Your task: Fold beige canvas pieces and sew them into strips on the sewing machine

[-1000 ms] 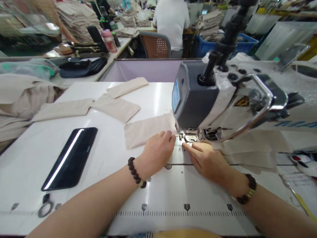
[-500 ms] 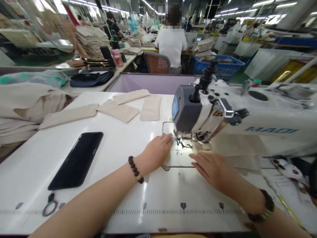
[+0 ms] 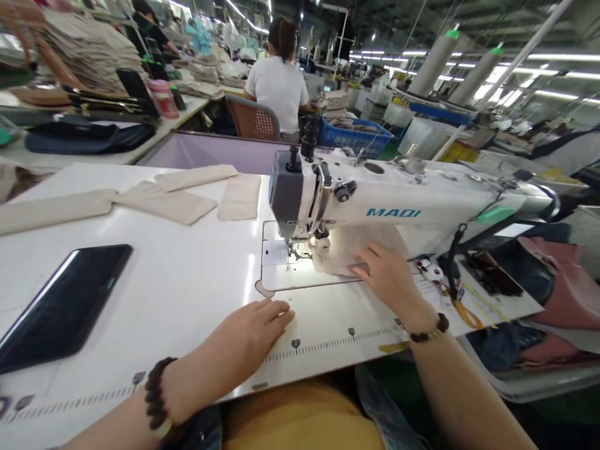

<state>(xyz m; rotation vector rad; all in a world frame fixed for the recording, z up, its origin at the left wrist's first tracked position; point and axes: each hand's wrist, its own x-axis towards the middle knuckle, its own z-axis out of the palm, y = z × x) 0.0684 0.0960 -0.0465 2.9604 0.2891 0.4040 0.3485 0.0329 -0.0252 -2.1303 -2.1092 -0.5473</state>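
Observation:
A white sewing machine (image 3: 398,203) stands on the white table (image 3: 187,281). My right hand (image 3: 387,275) lies flat on a stack of beige cloth pieces (image 3: 347,247) under the machine's arm, right of the needle. My left hand (image 3: 248,331) rests palm down on the bare tabletop near the front edge, fingers loosely together, holding nothing. Several sewn beige pieces (image 3: 164,203) lie in a row at the table's far left, the nearest one (image 3: 240,197) just behind the machine's head.
A black phone (image 3: 60,306) lies at the left of the table. A ruler scale (image 3: 328,347) runs along the front edge. A seated person (image 3: 279,87) works at the table ahead, beside a blue crate (image 3: 356,137). Cloth stacks (image 3: 84,56) fill the back left.
My left hand drew back from the needle to the front of the table. My right hand moved right onto the cloth stack. The sewn piece now lies behind the machine, and the view swung right.

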